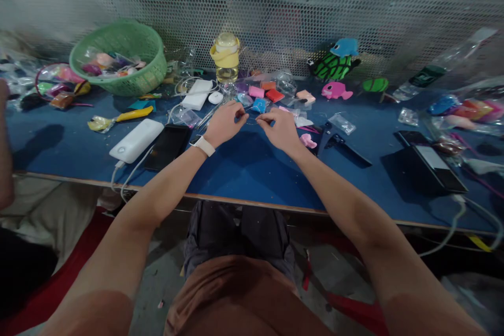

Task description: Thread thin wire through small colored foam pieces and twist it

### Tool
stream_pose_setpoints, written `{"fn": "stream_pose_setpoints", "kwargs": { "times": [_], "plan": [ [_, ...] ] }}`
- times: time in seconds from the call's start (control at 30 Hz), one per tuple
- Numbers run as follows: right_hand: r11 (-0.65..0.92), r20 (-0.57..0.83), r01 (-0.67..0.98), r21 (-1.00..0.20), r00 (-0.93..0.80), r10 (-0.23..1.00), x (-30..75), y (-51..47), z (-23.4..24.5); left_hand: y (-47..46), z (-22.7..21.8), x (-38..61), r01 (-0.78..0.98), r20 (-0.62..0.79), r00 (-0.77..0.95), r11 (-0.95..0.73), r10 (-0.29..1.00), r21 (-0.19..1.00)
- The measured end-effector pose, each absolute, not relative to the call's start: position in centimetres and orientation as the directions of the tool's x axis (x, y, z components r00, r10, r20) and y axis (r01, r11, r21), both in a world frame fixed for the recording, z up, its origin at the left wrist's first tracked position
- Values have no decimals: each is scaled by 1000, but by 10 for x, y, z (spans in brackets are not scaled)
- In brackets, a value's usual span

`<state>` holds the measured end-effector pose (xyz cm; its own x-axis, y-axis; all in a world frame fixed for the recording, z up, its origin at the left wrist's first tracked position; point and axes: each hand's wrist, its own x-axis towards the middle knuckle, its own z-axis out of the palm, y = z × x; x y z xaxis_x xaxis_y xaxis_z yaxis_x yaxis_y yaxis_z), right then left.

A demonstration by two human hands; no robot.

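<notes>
While both hands [224,123] [280,128] pinch something unclear, green basket [120,58] holds clay packets

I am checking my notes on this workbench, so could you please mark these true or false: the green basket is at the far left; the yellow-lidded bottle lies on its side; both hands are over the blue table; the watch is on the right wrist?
1. The green basket is at the far left of the blue table. True.
2. The yellow-lidded bottle lies on its side. False: it stands upright by the mesh wall.
3. The left hand and right hand are both over the table. True, fingers pinched close together.
4. The watch is on the right wrist. False: it is on the left wrist.
</notes>
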<state>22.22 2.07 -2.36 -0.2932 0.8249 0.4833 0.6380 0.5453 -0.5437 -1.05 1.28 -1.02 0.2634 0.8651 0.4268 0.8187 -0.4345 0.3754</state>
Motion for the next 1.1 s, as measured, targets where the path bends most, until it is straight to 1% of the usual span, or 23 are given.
{"fn": "stream_pose_setpoints", "kwargs": {
  "times": [0.07, 0.13, 0.27, 0.37, 0.47, 0.57, 1.1],
  "plan": [
    [529, 497, 638, -560, -253, 830, 225, 23, -24, 11, -7, -14, 851, 411, 235, -390, 881, 351],
    [523, 510, 642, -561, -230, 829, 226, 25, -25, 10, -2, -21, 912, 376, 159, -282, 913, 299],
    [514, 510, 644, -567, -216, 833, 226, 25, -26, 10, 8, -42, 988, 245, -33, -5, 969, 155],
    [509, 498, 641, -574, -220, 839, 224, 23, -23, 12, 12, -55, 992, 141, -101, 89, 985, 87],
    [511, 490, 638, -576, -231, 841, 223, 20, -20, 16, 12, -59, 991, 79, -114, 107, 990, 83],
    [509, 482, 639, -577, -237, 844, 222, 18, -17, 20, 10, -58, 987, 63, -138, 132, 988, 93],
    [507, 449, 626, -593, -266, 853, 222, 20, -20, 25, 1, -51, 990, 97, -124, 117, 987, 82]
  ]
}}
